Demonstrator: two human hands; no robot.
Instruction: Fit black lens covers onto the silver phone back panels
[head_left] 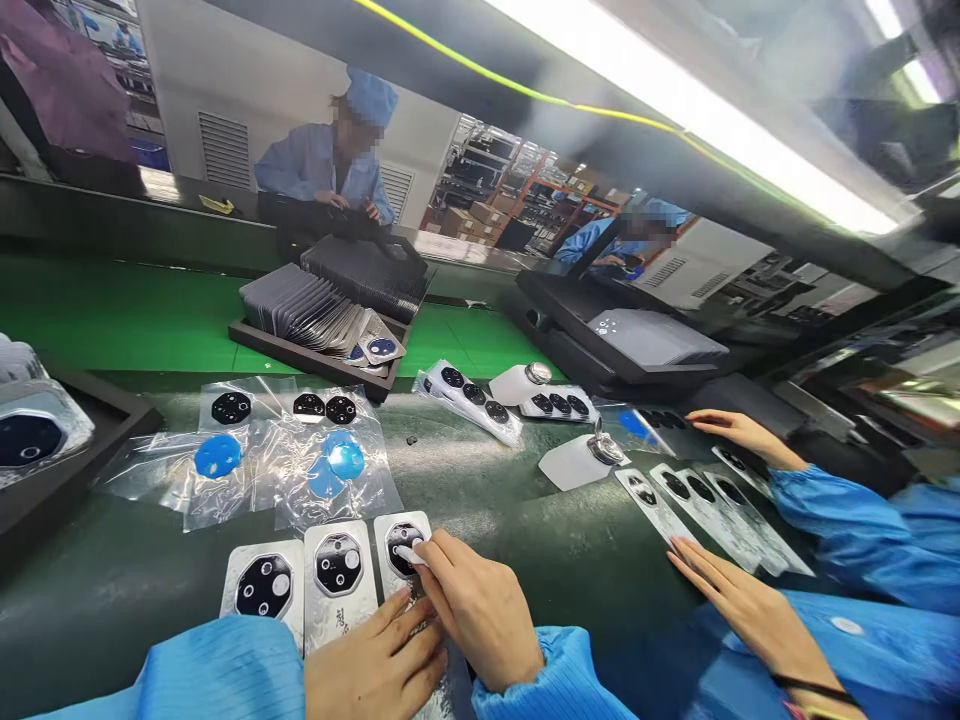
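Observation:
Three silver panels that look like phone back covers lie in a row before me, each with a black octagonal camera plate: a left cover, a middle cover and a right cover. My left hand rests on the lower part of the right cover, its fingers stretched out. Pinched in my right hand is a small white wipe, which touches that cover's camera plate. Both hands hide much of the right cover.
Clear film sheets with black plates and blue round films lie behind the covers. White pump bottles stand mid-table. A black tray holds many panels. At right, a co-worker's hands are over similar covers.

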